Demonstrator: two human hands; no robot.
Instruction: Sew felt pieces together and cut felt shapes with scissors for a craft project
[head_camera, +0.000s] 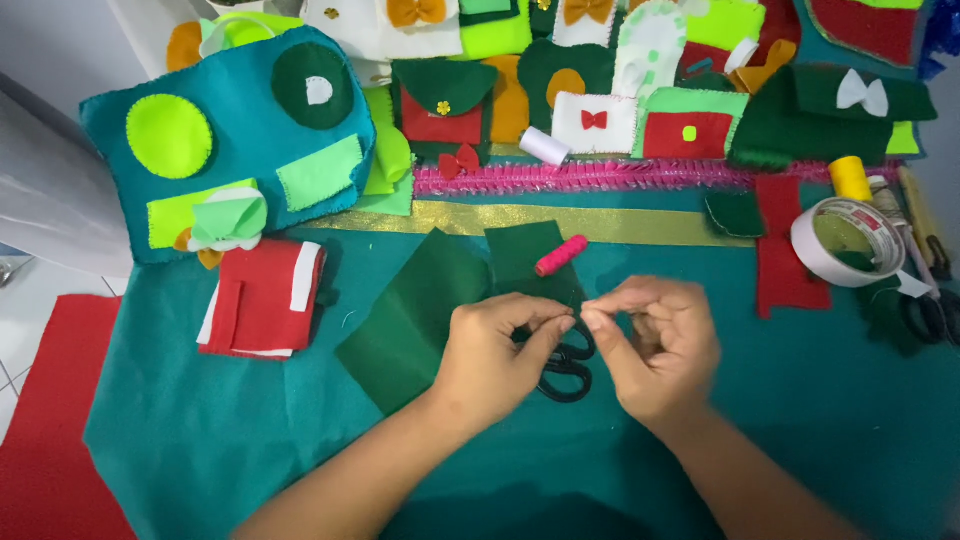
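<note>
Two hands — over black scissors

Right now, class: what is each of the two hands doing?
Left hand: fingertips pinched shut; what it holds is too small to tell.
Right hand: fingertips pinched shut against the left's, above the black scissors; contents cannot be told.

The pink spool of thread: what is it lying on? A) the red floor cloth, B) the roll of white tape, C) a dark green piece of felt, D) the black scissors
C: the pink spool of thread rests on a dark green piece of felt, just beyond the two hands, which are pinched together over the black scissors.
</note>
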